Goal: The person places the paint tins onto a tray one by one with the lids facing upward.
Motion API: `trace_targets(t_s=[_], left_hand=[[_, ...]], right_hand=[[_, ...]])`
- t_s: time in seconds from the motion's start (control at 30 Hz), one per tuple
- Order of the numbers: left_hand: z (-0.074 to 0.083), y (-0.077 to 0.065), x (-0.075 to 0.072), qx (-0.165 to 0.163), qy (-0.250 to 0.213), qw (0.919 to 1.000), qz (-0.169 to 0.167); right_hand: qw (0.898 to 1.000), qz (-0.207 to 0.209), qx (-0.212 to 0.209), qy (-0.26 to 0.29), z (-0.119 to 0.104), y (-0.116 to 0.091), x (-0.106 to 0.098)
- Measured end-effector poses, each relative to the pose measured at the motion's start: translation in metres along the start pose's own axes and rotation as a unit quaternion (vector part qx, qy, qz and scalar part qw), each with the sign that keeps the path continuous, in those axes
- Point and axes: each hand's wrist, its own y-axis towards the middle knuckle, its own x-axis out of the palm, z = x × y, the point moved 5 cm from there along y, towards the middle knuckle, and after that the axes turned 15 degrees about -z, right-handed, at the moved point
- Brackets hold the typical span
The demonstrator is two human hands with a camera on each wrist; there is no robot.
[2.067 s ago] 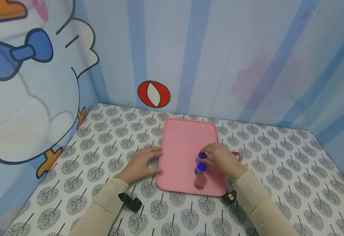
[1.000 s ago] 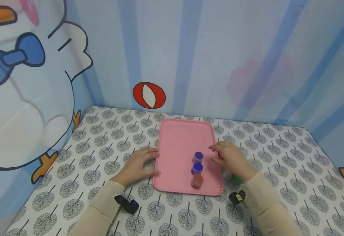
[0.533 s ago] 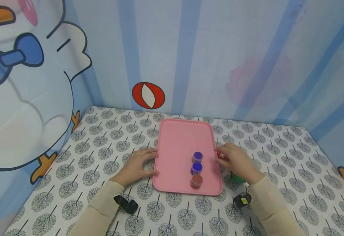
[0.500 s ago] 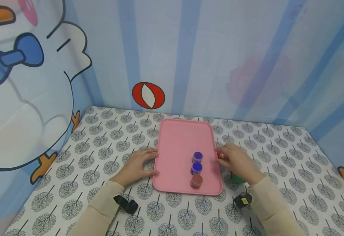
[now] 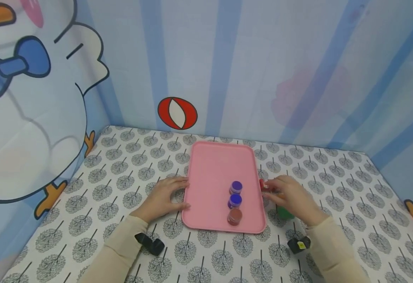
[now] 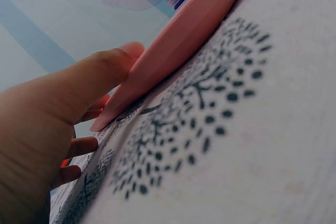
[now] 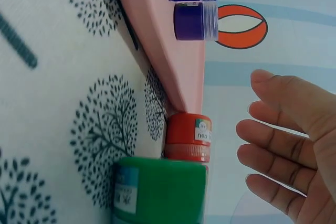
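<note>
My left hand (image 5: 164, 197) is at the left rim of the pink tray (image 5: 220, 161). In the left wrist view its thumb touches the rim and its fingers are loosely bent. Two purple-blue paint jars (image 5: 236, 187) and a brownish-red paint jar (image 5: 234, 216) stand in a row on the tray's right half. Just outside the tray's right edge, a red paint jar (image 7: 189, 129) appears to lie on its side. My right hand (image 5: 289, 195) hovers beside it with nothing in its grasp. In the right wrist view its fingers are spread, apart from the jar.
A green jar or bottle (image 7: 163, 187) is close to the red jar, partly hidden below my right hand in the head view. White cloth with tree prints (image 5: 164, 157) covers the table. A printed blue-striped curtain (image 5: 242, 70) hangs behind the far edge.
My right hand has left the far purple jar and moved right, past the tray's edge to the red jar. In the last half second it shifted slightly further right. My left hand keeps its place.
</note>
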Motion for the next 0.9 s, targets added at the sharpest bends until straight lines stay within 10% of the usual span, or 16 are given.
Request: trace_targets(t_s=[0.9], left_hand=[[-0.001, 0.0, 0.0, -0.005, 0.005, 1.0, -0.001]], right_hand=[[0.998, -0.012, 0.052, 0.03, 0.023, -0.032, -0.002]])
